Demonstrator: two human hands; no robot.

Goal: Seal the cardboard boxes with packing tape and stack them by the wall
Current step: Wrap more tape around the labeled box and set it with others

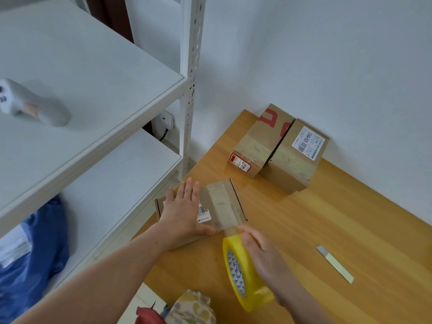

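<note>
- Yellow packing tape roll is sitting gripped in the right hand, its strip running to the small cardboard box.
- The left hand is lying flat on that box, fingers straight, pinning it.
- If the roll tilts, the strip is likely twisting or creasing; the light box could be sliding.
- Two taped boxes are waiting against the white wall on the wooden table, a metal blade lying right, white shelving standing left.

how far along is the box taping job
Done: the red-printed box and the labelled box sit taped, side by side at the wall. In hand: the left hand presses the small box; the right hand grips the tape roll, strip uncut. Left: cut the strip, move this box over.
</note>
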